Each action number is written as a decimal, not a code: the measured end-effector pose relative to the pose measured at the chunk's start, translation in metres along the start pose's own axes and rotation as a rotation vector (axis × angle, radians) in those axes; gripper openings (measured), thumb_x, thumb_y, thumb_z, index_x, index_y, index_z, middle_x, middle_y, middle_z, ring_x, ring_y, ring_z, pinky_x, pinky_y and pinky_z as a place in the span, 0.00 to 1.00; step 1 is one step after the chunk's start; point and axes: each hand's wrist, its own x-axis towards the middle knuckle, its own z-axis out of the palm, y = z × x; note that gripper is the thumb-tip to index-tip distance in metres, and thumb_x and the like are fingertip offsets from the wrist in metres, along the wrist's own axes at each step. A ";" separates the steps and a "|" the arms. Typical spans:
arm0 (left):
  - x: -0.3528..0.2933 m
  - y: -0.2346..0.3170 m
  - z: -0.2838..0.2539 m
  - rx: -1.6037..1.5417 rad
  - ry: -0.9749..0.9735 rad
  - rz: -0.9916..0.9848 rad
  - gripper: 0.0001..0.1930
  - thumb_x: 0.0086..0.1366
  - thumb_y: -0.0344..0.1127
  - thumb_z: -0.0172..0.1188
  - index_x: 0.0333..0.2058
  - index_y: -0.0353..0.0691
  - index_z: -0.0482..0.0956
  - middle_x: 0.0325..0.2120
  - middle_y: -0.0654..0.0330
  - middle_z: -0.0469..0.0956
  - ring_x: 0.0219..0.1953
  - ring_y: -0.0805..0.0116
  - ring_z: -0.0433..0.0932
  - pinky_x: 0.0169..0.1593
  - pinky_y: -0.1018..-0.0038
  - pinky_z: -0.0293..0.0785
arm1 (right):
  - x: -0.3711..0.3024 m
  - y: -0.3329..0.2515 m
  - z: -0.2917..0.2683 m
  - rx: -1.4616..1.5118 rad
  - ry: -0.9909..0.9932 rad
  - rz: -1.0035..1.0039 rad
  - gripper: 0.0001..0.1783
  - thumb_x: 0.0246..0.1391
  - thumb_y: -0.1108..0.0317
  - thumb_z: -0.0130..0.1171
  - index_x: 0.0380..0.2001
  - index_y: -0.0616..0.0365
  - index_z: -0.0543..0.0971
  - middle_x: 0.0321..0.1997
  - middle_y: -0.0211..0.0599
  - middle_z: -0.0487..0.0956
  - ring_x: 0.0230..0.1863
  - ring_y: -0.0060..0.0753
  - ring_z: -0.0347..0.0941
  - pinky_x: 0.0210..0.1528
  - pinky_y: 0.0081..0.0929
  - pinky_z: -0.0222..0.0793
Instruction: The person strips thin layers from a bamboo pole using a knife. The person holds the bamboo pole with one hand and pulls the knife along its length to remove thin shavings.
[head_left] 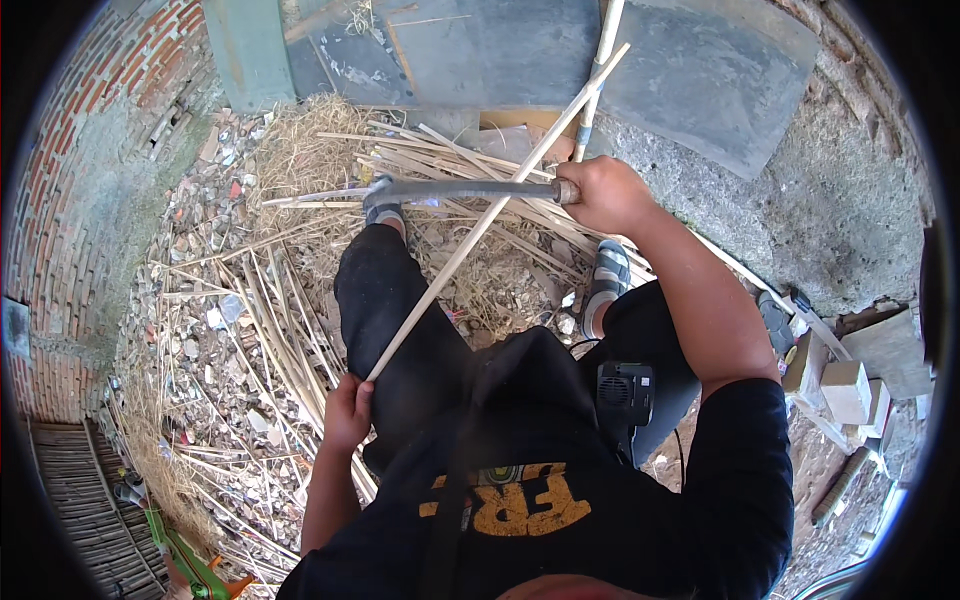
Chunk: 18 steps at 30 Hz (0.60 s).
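My left hand is closed around the near end of a long pale bamboo strip, which slants up and away to the right. In my right hand is the wooden handle of a machete with a long dark blade. The blade lies sideways across the upper half of the strip and reaches left over my shoe. It appears to touch the strip where they cross, though I cannot tell how firmly.
Cut strips lie heaped to the left and beyond my feet, over rubble and dry straw. A pale pole leans by grey panels. Brick wall stands left; blocks lie at right.
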 end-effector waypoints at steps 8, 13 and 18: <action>0.008 0.008 -0.003 -0.045 -0.070 -0.054 0.20 0.74 0.47 0.53 0.30 0.35 0.70 0.17 0.53 0.72 0.21 0.62 0.72 0.28 0.65 0.68 | 0.016 0.055 0.017 0.203 0.211 0.199 0.15 0.49 0.62 0.66 0.40 0.53 0.82 0.33 0.49 0.83 0.36 0.54 0.80 0.41 0.44 0.76; 0.004 0.005 -0.003 0.021 -0.061 -0.052 0.19 0.74 0.46 0.53 0.30 0.35 0.70 0.17 0.50 0.72 0.20 0.56 0.73 0.28 0.64 0.68 | 0.009 0.008 0.008 0.019 0.024 0.008 0.13 0.47 0.64 0.62 0.38 0.52 0.81 0.35 0.45 0.84 0.40 0.50 0.81 0.45 0.46 0.78; 0.010 0.003 0.004 -0.003 -0.030 -0.010 0.19 0.74 0.45 0.52 0.29 0.35 0.70 0.17 0.48 0.72 0.21 0.52 0.73 0.28 0.62 0.68 | 0.025 0.055 0.030 0.195 0.150 0.236 0.13 0.49 0.61 0.64 0.36 0.55 0.81 0.30 0.44 0.83 0.34 0.46 0.81 0.41 0.43 0.76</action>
